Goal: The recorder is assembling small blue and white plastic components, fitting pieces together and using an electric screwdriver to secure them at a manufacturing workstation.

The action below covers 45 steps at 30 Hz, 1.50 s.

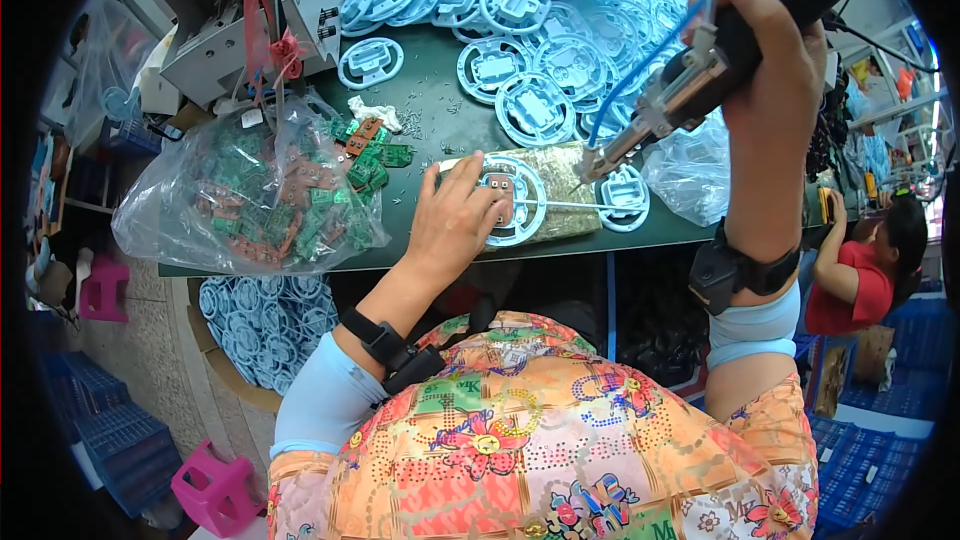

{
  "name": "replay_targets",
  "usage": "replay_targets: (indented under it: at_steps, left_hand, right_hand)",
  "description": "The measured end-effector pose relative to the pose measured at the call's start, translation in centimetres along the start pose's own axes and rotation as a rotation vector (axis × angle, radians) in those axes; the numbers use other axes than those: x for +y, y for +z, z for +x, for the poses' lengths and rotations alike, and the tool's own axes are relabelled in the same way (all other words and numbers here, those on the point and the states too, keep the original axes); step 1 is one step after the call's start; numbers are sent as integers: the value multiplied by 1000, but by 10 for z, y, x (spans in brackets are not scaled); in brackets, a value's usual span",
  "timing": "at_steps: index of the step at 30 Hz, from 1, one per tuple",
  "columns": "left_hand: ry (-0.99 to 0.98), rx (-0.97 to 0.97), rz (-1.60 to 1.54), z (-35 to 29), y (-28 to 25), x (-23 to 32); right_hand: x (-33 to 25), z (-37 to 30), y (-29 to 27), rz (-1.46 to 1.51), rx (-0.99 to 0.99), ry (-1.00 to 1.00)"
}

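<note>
1. One light-blue wheel-shaped frame [538, 195] in work, lying on the yellowish block [570, 227] at the front of the green tabletop [425, 65]; brown circuit board [505, 190] sits within it, so placing looks done
2. Left hand [447, 215] flat on that frame's left side, fingers extended, fingertips at the board; steadying it by the look of it, not clenched around anything
3. Right hand [775, 50] wrapped tight round the power screwdriver [735, 52], nose angled down-left; tip over the block's right part, apart from the board, so I'd judge fastening is unfinished; can't tell from here whether any screw is in
4. Second frame [624, 185] just right of the block, no brown board visible on it; done or waiting, can't say
5. Plenty left, I reckon: big heap of frames [540, 25] at the back, clear bag [140, 225] bulging with green and brown boards [290, 180], small metal screws [425, 130] strewn between
6. More light-blue parts [265, 325] in a carton below table level; finished or not, too small to tell
</note>
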<state>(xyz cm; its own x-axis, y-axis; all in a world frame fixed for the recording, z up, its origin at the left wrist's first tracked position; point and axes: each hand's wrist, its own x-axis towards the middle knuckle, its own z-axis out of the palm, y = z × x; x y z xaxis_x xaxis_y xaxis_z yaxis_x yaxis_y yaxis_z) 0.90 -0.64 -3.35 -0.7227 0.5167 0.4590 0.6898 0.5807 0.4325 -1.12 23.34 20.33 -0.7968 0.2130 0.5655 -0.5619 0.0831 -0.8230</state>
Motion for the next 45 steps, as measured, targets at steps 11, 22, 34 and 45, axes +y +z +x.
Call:
replay_targets:
  at_steps: [11, 22, 34, 45]
  left_hand:
    - [4, -6, -15, 1, -1, 2]
    - [19, -2, -27, 1, -2, 1]
    - [6, 16, -42, 1, -2, 2]
    - [-15, -70, -33, 0, -2, -5]
  right_hand:
    - [-10, -5, 47, 82, 71, -215]
    - [14, -32, 62, 154, 47, 29]
    - [33, -40, 62, 182, 62, 27]
    - [24, -26, 65, 89, -27, 26]
